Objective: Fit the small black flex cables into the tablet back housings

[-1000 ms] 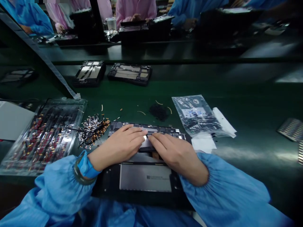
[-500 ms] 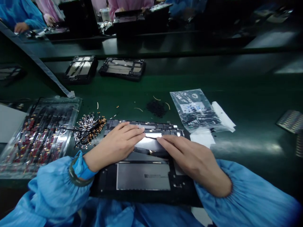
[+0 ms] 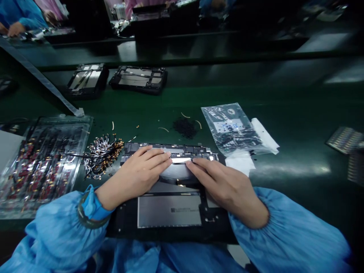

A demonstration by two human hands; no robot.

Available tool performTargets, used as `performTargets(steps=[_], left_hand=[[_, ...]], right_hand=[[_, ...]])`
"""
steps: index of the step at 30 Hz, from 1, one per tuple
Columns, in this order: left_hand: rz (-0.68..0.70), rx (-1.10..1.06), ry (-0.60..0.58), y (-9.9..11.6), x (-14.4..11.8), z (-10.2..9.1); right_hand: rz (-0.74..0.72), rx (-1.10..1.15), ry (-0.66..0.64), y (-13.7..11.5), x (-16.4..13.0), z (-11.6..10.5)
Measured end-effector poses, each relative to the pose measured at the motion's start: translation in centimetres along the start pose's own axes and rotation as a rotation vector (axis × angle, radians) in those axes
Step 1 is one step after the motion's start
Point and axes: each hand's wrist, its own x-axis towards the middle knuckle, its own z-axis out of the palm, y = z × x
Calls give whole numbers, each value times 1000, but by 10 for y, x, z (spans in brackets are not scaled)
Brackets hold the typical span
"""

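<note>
1. Near the front edge of the dark green workbench (image 3: 284,113) lies a flat black device chassis (image 3: 170,212) with a grey rectangular panel (image 3: 169,209) set in its middle.
2. Both hands rest flat on the far half of this chassis, their fingertips nearly meeting over a thin bright strip (image 3: 179,160).
3. The left hand (image 3: 136,176) lies palm down with fingers stretched out and together, pressing on the chassis; it clamps nothing.
4. The right hand (image 3: 224,185) lies likewise, fingers extended toward the strip and touching the surface, closed on nothing.
5. Both arms wear light blue gathered sleeves (image 3: 284,235), and a blue wristband (image 3: 92,206) shows at the left wrist.
6. Just left of the chassis sits a loose heap of small gold-tipped cable connectors (image 3: 102,155).
7. Further left is a clear plastic tray (image 3: 42,163) holding rows of red and dark parts.
8. Beyond the chassis lies a small pile of tiny black bits (image 3: 185,127), with a few pale curved scraps around it.
9. To the right, a clear plastic bag with a printed label (image 3: 231,129) rests beside white paper pieces (image 3: 240,163).
10. Farther back stand two more black open device frames (image 3: 113,79), side by side.
</note>
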Motion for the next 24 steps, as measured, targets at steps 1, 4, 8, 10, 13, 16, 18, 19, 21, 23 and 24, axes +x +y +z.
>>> performTargets(steps=[1,4,8,10,13,16,18,19,21,23,24], left_hand=[[3,0,2,0,0,0],[7,2,14,0,0,0],[9,12,17,1,-1,-1],[14,25,10,1,-2,-1],[13,49,4,2,-2,0],[13,56,4,2,-2,0],[9,49,6,2,-1,0],[6,41,8,2,-1,0],[1,26,18,2,-1,1],[4,14,32,1,-1,1],[6,12,39,1,-1,2]], right_hand=[[2,1,-3,0,0,0],[10,5,-8,0,0,1],[12,4,-12,-1,0,1],[9,1,-16,-1,1,0],[-4,-27,-24,-1,2,-1],[-1,-73,-56,3,0,-3],[38,2,1,7,-2,-6],[84,88,57,9,-2,-8],[223,325,164,12,-1,-13],[420,591,226,11,5,-15],[533,733,240,10,10,-14]])
